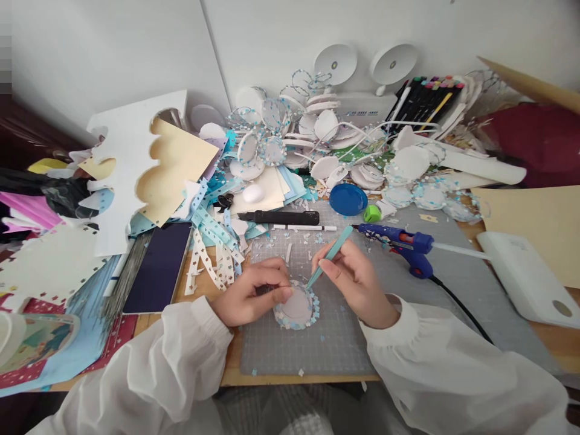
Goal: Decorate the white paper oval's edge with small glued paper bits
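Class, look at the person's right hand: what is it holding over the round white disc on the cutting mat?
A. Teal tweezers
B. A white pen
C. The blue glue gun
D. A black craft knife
A: the right hand grips the teal tweezers, tip down at the edge of the round white disc, which the left hand steadies; the blue glue gun lies apart on the cutting mat.

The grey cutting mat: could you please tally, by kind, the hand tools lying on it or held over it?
Teal tweezers, held in the right hand: 1
Blue glue gun: 1
Black utility knife: 1
White pen: 1
Total: 4
The left hand holds none; it steadies the round paper disc.
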Motion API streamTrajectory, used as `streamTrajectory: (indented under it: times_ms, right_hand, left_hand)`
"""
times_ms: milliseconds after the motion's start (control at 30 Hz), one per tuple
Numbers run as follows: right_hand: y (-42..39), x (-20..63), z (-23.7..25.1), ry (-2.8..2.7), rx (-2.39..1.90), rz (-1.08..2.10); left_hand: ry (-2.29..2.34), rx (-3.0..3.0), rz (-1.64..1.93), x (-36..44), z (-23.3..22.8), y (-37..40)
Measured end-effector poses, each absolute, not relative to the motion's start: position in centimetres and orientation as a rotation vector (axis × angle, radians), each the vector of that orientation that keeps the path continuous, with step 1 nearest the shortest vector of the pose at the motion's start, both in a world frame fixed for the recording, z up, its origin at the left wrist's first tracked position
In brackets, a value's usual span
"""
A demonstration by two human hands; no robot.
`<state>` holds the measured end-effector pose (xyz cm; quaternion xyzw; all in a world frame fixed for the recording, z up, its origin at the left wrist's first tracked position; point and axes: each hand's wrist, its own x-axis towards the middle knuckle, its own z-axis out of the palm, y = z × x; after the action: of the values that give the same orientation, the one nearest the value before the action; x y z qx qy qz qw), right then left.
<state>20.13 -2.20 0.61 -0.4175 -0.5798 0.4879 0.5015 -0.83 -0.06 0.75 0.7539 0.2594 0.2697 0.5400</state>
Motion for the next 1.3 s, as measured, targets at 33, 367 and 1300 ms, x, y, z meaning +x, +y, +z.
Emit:
streamTrajectory:
  times_ms: [33,367,1300]
  right_hand:
    - [-2.17,20.16,0.6,-1.401,-1.013,1.183]
    - [-1.99,20.32,0.31,-1.381,-1.0,1.243]
    - [-1.95,20.45,0.61,-1.42,-0.92,1.174]
  left_hand:
    - [0.615,1.795,0.638,-0.85,0.75,-0.07]
    - [0.616,1.793,0.645,-0.79,0.87,-0.13]
    - [0.613,1.772,0.63,-0.84,0.91,-0.1]
